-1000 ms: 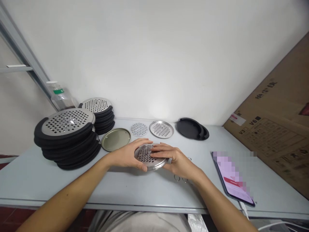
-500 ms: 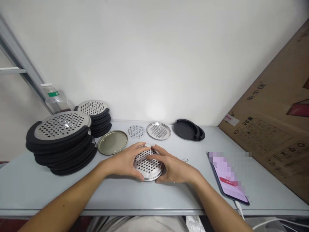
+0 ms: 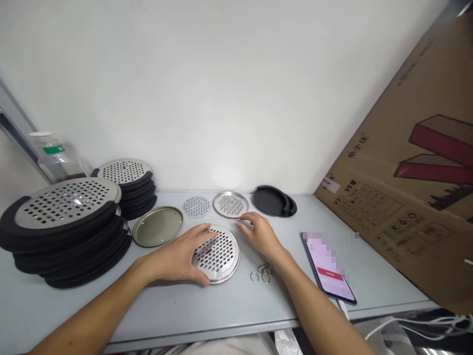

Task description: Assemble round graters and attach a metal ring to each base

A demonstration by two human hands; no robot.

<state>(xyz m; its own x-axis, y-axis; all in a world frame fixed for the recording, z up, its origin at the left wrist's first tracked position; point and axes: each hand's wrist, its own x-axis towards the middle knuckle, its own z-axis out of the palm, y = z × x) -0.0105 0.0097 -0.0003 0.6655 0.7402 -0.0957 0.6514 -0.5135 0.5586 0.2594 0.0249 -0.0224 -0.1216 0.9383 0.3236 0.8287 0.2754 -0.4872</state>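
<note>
Fingers (image 3: 207, 237) on disc (image 3: 221, 251), grey table (image 3: 185, 310), white wall (image 3: 221, 98)

The perforated metal disc (image 3: 218, 254), earlier held tilted above the counter (image 3: 199, 310), has been laid flat — and the right hand (image 3: 260, 236) has been withdrawn from it toward the rimmed grater disc (image 3: 231, 204), the metal rings (image 3: 265, 273) being more fully exposed.

Reads "V3" (image 3: 337, 201) and "V6" (image 3: 349, 187) on the cardboard box (image 3: 399, 192) — also bears blurred Chinese characters (image 3: 358, 145) and small symbols (image 3: 411, 215). Too small to make out on the green label (image 3: 53, 149) of the jar (image 3: 61, 166).
</note>
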